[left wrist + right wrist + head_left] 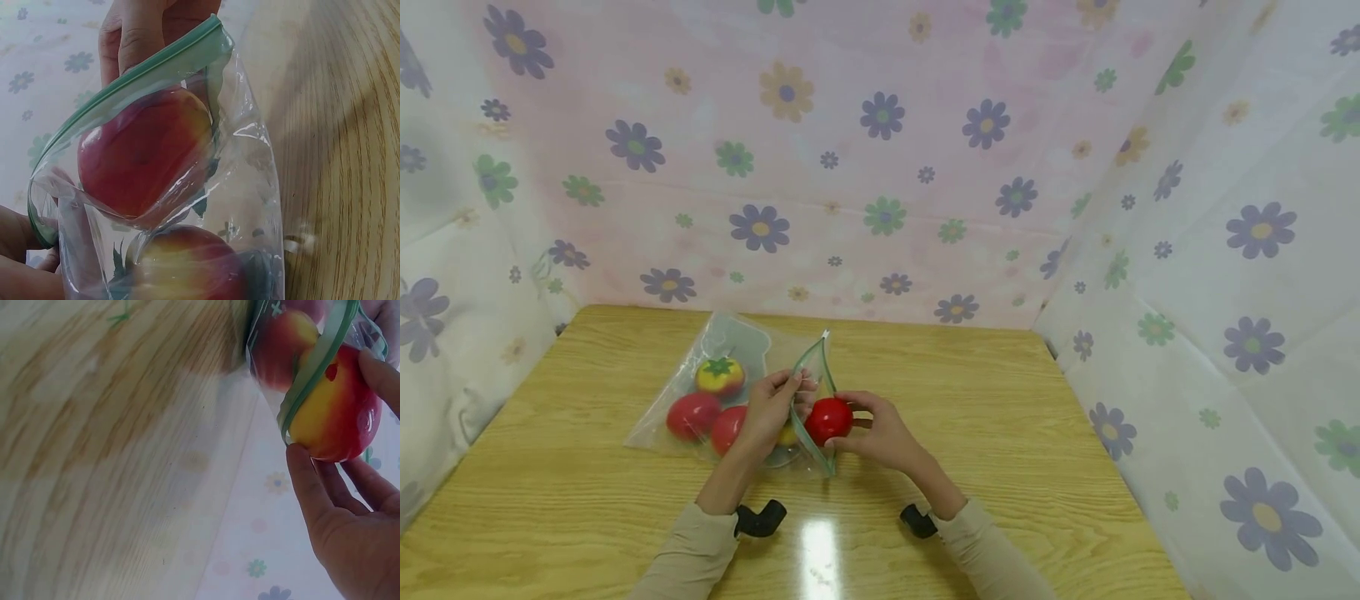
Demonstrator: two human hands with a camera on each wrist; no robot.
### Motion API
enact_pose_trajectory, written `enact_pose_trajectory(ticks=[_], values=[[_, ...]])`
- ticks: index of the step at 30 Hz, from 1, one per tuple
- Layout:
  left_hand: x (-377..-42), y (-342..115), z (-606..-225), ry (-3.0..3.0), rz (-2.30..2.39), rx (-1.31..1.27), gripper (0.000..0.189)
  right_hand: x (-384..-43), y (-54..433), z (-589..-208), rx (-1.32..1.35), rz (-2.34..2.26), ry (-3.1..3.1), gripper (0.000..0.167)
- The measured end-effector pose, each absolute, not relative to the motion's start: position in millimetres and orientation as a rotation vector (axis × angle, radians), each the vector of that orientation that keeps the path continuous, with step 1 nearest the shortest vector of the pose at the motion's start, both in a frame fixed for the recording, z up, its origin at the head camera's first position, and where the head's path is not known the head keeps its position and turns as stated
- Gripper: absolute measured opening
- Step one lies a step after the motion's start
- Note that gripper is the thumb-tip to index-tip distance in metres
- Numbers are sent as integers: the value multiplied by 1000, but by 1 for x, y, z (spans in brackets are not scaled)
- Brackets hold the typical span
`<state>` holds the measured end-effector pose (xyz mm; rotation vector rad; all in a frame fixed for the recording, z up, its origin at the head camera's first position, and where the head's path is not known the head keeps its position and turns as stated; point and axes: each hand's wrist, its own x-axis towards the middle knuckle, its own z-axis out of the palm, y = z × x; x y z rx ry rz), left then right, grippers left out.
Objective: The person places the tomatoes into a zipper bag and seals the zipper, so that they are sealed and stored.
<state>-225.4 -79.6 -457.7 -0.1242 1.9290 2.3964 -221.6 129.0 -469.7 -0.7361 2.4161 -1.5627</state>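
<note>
A clear zip bag [256,162] with a green zip edge [125,81] lies on its side on the table, its mouth spread towards the right. My left hand [765,408] pinches the mouth's near-left edge. At the opening, my right hand [883,433] grips a shiny red-and-yellow fruit [830,420] between thumb and fingers; the right wrist view shows the fruit [344,412] partly inside the zip edge. Within the bag are a red fruit [692,417], another red fruit [728,429] and a yellow-red fruit [720,377] with green leaves on top. My left hand partly hides the contents.
The wooden table [1000,433] extends around the bag on all sides. Flowered cloth [880,167] hangs behind and at both sides. Black fittings [762,519] stick out at both wrists, low over the table.
</note>
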Motion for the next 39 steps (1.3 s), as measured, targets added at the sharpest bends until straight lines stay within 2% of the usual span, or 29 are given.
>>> enact_pose_trajectory(ticks=[28, 39], values=[[-224, -82, -457, 1935, 2429, -101, 32, -222, 126, -464, -945, -1473, 2386, 69], [-223, -82, -455, 1898, 2433, -113, 31, -226, 118, -466, -884, -1466, 2402, 68]])
